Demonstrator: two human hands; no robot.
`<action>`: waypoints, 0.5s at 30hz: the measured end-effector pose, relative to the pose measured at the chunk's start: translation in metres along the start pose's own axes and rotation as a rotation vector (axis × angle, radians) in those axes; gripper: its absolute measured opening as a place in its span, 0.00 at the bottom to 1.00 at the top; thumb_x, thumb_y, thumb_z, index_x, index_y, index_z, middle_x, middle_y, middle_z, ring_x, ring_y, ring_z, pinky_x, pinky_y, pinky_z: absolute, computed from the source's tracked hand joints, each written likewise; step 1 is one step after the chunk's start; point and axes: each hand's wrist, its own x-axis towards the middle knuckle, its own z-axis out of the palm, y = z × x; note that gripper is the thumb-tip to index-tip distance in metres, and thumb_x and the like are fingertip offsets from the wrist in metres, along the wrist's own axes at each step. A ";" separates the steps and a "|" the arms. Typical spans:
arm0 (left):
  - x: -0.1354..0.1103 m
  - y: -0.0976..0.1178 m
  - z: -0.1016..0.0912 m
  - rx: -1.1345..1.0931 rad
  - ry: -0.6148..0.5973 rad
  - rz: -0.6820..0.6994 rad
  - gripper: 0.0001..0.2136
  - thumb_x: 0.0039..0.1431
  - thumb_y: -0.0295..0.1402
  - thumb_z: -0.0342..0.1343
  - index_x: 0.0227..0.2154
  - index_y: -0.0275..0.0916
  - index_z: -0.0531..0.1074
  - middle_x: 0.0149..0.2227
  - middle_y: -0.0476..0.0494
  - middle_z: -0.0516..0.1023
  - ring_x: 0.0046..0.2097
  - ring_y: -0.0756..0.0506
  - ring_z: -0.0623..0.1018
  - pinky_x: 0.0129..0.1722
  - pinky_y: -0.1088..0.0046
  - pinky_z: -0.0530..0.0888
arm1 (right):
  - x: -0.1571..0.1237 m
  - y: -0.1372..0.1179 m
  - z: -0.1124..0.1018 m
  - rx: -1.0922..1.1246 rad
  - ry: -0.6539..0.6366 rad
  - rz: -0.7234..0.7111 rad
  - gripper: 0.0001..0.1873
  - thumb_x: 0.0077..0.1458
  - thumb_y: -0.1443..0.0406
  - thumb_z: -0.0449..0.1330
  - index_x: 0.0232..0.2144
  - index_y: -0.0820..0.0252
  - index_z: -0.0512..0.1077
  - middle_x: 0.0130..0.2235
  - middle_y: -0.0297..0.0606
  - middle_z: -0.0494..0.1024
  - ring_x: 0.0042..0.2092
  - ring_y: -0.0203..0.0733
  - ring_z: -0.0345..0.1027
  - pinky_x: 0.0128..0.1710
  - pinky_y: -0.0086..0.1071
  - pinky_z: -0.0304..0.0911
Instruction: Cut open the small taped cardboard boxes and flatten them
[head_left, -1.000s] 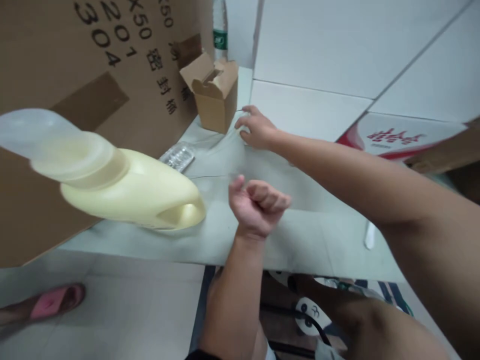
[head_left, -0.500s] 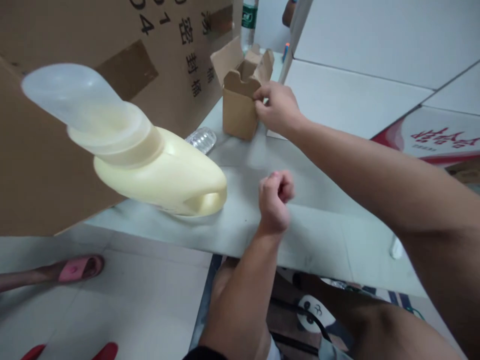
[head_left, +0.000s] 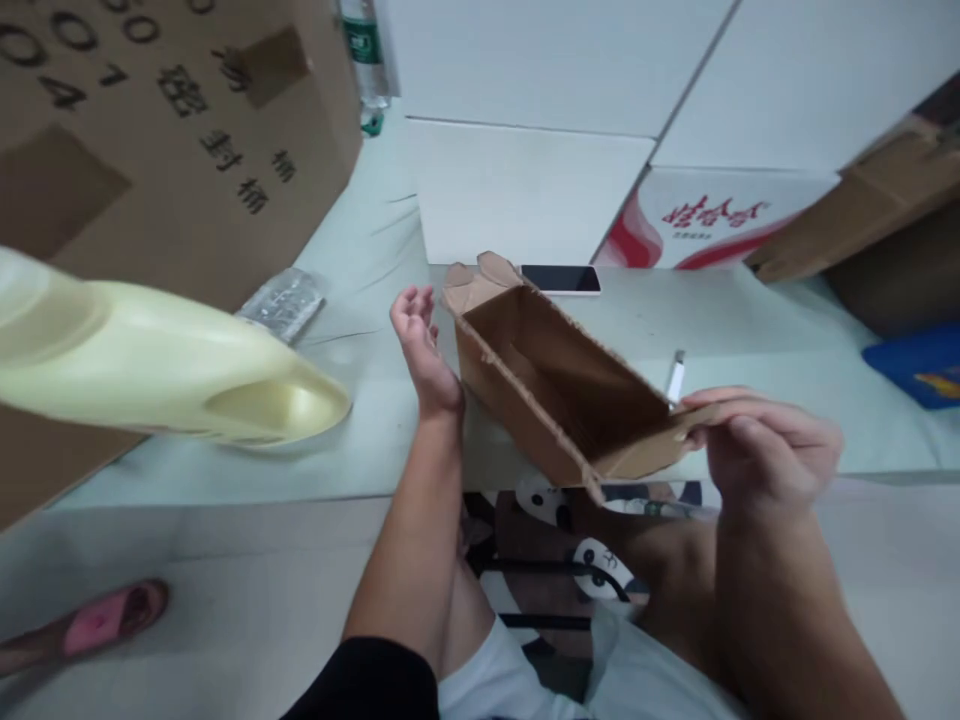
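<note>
"Where's the box [head_left: 566,375], and how far along is it?"

"By the table's [head_left: 795,340] front edge, partly past it; I can't tell whether its base rests there. The mouth stands wide open, so I'd call the opening-up done. Neither end flap is folded in, and nothing covers the mouth."

"What about the rims?"

"The long ones look ragged, with no flaps showing on them. Inside I see only brown cardboard."

"Which way does it point?"

"Mouth upward, towards the wearer. The long axis runs slantwise — from the far left to the near right, where the near flap [head_left: 652,450] sticks out."

"And the grip?"

"The right hand [head_left: 776,450] pinches that near flap between thumb and fingers. The left hand [head_left: 424,345] is open, fingers loosely bent, just beside the other end — touching or not, I can't tell."

"Anything around it?"

"A phone [head_left: 562,279] lies behind the box, a white stick [head_left: 676,378] near the right hand, and a yellow jug [head_left: 180,360] well to the left."
</note>
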 end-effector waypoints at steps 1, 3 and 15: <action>0.003 -0.003 0.004 -0.075 -0.073 -0.050 0.21 0.65 0.52 0.44 0.53 0.44 0.63 0.55 0.38 0.74 0.59 0.38 0.75 0.61 0.56 0.70 | -0.008 -0.002 0.001 0.009 -0.007 -0.034 0.10 0.60 0.68 0.61 0.28 0.54 0.80 0.25 0.37 0.80 0.30 0.45 0.79 0.21 0.34 0.69; 0.004 -0.005 0.012 -0.141 -0.170 -0.072 0.23 0.63 0.54 0.46 0.52 0.43 0.65 0.52 0.38 0.77 0.56 0.38 0.77 0.60 0.58 0.72 | -0.016 -0.003 0.006 -0.017 -0.053 -0.093 0.09 0.59 0.70 0.61 0.29 0.55 0.79 0.29 0.37 0.81 0.30 0.41 0.78 0.23 0.31 0.70; -0.011 0.000 0.058 -0.023 -0.078 -0.020 0.13 0.66 0.40 0.47 0.44 0.38 0.70 0.39 0.46 0.77 0.50 0.44 0.78 0.62 0.61 0.71 | -0.034 0.019 -0.025 -0.168 -0.133 -0.213 0.14 0.51 0.68 0.68 0.40 0.51 0.73 0.37 0.36 0.86 0.30 0.42 0.80 0.23 0.32 0.72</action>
